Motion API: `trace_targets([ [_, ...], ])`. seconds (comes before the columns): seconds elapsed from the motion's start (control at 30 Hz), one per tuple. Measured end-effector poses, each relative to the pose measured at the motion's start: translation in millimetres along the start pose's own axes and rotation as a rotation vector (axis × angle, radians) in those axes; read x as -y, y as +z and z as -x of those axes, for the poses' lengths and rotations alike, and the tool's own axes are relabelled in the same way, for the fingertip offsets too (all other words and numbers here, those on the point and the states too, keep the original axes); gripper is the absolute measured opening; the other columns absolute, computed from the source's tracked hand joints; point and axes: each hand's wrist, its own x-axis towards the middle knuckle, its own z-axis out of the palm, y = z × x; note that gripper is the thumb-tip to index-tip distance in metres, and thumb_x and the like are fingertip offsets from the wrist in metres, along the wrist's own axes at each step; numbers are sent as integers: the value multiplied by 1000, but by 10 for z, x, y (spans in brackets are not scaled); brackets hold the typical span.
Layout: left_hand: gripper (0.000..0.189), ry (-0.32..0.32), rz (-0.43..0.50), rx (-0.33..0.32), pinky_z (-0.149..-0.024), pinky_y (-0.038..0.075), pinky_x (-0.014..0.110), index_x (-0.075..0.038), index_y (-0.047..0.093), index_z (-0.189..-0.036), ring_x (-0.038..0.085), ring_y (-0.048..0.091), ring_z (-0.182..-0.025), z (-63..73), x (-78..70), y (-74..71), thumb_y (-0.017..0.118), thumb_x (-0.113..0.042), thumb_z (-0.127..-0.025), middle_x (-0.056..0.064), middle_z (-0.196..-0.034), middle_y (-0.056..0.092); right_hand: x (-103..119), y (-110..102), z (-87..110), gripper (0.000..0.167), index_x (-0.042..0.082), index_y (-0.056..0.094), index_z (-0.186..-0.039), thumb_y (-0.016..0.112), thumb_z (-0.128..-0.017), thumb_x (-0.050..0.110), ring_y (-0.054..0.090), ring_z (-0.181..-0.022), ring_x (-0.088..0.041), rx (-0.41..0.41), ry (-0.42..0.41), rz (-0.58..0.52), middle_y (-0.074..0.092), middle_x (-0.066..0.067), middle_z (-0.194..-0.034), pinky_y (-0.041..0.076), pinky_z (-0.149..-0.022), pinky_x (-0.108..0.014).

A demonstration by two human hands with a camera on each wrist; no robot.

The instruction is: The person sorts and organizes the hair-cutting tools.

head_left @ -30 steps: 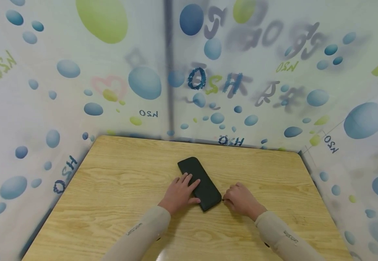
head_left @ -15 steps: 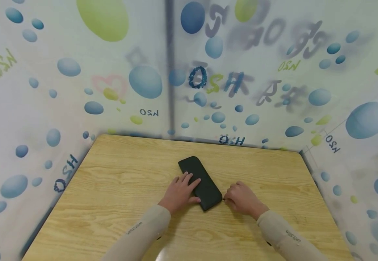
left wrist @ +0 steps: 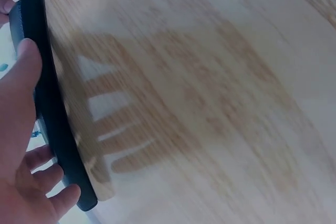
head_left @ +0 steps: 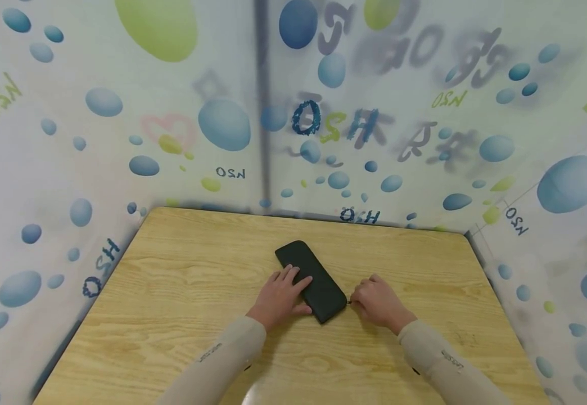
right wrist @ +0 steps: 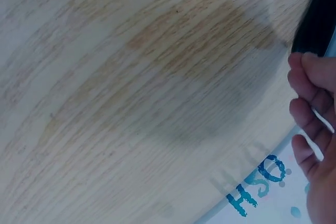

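Observation:
A long black zip wallet (head_left: 321, 289) with rounded corners lies slanted on the wooden table. My left hand (head_left: 279, 295) rests on its left part with fingers spread. In the left wrist view, the thumb (left wrist: 30, 64) lies along the wallet and the fingertips reach its edge farther down. At the wallet's right corner, my right hand (head_left: 378, 302) pinches a small dark zipper pull (head_left: 349, 302) between thumb and forefinger. The right wrist view shows the pinching fingertips (right wrist: 296, 59) right at the wallet's end (right wrist: 315, 19), covering most of the pull.
The wooden table (head_left: 197, 270) has rounded far corners and stands close to walls (head_left: 233, 84) printed with blue and green drops and lettering. Bare wood surrounds the wallet. Both forearms wear beige sleeves (head_left: 238, 343).
The wallet's near end has shifted slightly right and away, along with the right hand pinching the zipper pull. My left hand stays in place on the wallet.

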Motion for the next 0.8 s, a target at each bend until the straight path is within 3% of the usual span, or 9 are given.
trace_targets([
  [0.17,80,11,-112,-35,-101,47,46,-36,43,-146,27,50,-129,-47,-21,-25,58,-75,-77,7,-140,50,0,12,18,10,23,76,-81,69,-88,21,63,-73,-11,34,-35,-50,68,9,-74,44,-76,-34],
  [0.27,82,53,-191,-49,-98,47,44,-38,40,-147,25,54,-121,-74,-46,-79,64,-73,-76,6,-134,54,19,22,22,12,23,77,-83,67,-89,20,62,-73,-10,51,-62,-70,67,9,-74,44,-77,-34],
  [0.4,76,178,-220,-10,-110,41,44,-38,36,-149,19,46,-136,-139,-104,-184,70,-55,-83,-1,-148,47,52,35,20,13,22,77,-84,66,-90,20,60,-72,-10,63,-84,-74,67,9,-75,43,-78,-34],
  [0.53,65,294,-261,30,-117,33,43,-40,35,-149,12,33,-146,-228,-196,-246,65,-33,-93,-9,-157,35,75,30,17,12,22,77,-83,67,-90,23,59,-71,-10,73,-74,-80,66,9,-74,44,-78,-34],
  [0.63,61,323,-322,45,-118,32,42,-42,34,-149,9,33,-146,-271,-282,-279,60,-22,-97,-12,-157,34,88,22,14,13,22,75,-80,67,-90,23,57,-69,-10,77,-61,-87,64,9,-71,44,-76,-34],
  [0.8,60,333,-352,109,-118,32,40,-44,35,-148,7,36,-143,-331,-401,-321,58,-21,-98,-16,-153,40,82,32,16,14,22,73,-78,67,-90,23,55,-67,-10,75,-44,-91,60,9,-68,43,-76,-35],
])
